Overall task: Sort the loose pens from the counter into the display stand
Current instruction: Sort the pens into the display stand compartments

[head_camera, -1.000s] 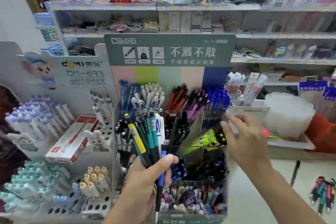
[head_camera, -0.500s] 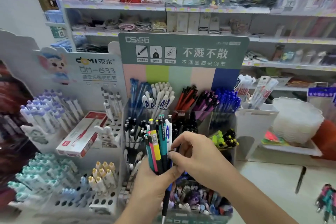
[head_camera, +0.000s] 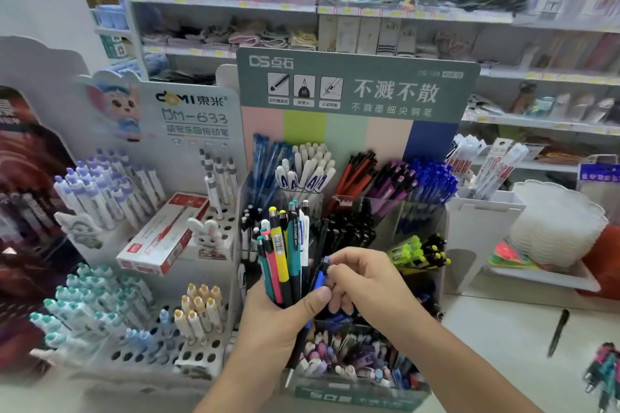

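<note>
My left hand (head_camera: pixel 278 322) grips a bundle of pens (head_camera: pixel 285 255) upright in front of the tiered clear display stand (head_camera: pixel 355 90); the pens are teal, yellow, pink, white and black. My right hand (head_camera: pixel 365 282) pinches the top of a blue pen (head_camera: pixel 320 275) at the right side of the bundle. The stand's compartments hold sorted blue, white, red, purple, black and yellow-green pens. A loose black pen (head_camera: pixel 557 332) lies on the white counter (head_camera: pixel 503 339) to the right, and a few more loose pens (head_camera: pixel 604 375) lie at the right edge.
A white peg-hole display (head_camera: pixel 161 245) with capped pens and a red-white box (head_camera: pixel 164 235) stands to the left. A white box (head_camera: pixel 483 221) and a stack of white trays (head_camera: pixel 553 221) sit to the right. Store shelves run behind.
My right hand came back from the stand's right side to the bundle and now pinches the blue pen. The camera view has shifted slightly left and closer.
</note>
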